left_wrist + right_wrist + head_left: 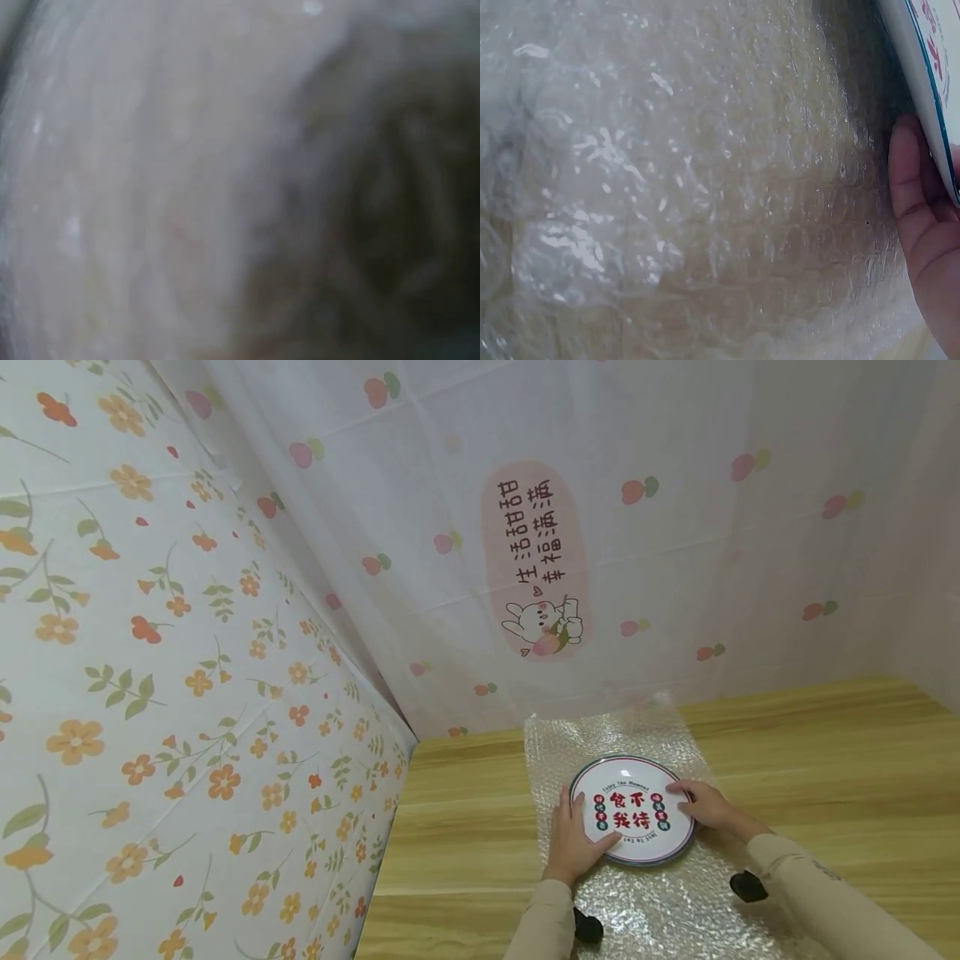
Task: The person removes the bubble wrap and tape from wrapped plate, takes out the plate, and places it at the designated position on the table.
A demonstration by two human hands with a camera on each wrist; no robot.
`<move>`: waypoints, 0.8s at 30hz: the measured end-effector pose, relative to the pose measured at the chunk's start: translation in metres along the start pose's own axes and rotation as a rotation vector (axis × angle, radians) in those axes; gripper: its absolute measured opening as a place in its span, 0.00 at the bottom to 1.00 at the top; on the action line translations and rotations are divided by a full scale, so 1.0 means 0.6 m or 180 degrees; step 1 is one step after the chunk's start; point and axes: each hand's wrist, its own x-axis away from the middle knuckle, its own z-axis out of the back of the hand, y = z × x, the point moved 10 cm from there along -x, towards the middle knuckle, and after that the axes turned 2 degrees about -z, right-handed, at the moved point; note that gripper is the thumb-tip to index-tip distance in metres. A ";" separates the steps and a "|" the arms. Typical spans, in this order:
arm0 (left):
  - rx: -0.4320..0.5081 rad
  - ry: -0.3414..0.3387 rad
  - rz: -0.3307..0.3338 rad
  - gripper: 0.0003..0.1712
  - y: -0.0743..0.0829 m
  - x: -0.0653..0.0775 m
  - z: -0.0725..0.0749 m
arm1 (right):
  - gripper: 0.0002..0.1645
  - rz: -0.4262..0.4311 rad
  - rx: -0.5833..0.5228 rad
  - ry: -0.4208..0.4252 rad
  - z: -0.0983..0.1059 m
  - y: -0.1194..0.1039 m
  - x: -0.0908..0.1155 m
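Note:
A round white plate [628, 843] with a dark rim and red and green Chinese lettering sits over a sheet of bubble wrap [551, 760]. My left hand [573, 839] grips its left edge, the thumb lying across the top near the front. At the right edge my right hand [708, 806] holds the rim, thumb on the upper face. The right wrist view shows fingers [907, 176] beneath the rim of the tilted plate [922, 67]. Only a blurred, pale surface fills the left wrist view.
The wood-grain table [457, 827] extends to both sides of the bubble wrap. A white curtain [660, 568] printed with fruit and a rabbit hangs along the back edge. Flower-patterned cloth [187, 693] closes off the left side.

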 end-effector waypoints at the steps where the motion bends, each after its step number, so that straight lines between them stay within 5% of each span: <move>1: -0.0006 0.0008 0.0007 0.50 -0.001 0.000 -0.001 | 0.17 -0.0016 0.0005 0.0003 -0.001 0.001 0.000; 5: 0.0000 0.0045 -0.0010 0.49 0.000 0.001 0.001 | 0.17 -0.0172 -0.0069 -0.0025 -0.005 0.011 0.000; 14: -0.0019 0.0124 -0.0028 0.49 0.000 0.003 0.005 | 0.16 0.0019 0.0080 0.0047 0.000 -0.002 -0.001; 24: -0.0075 0.0142 -0.0066 0.49 0.001 0.003 0.004 | 0.18 -0.0371 -0.0284 -0.0019 -0.014 0.027 0.004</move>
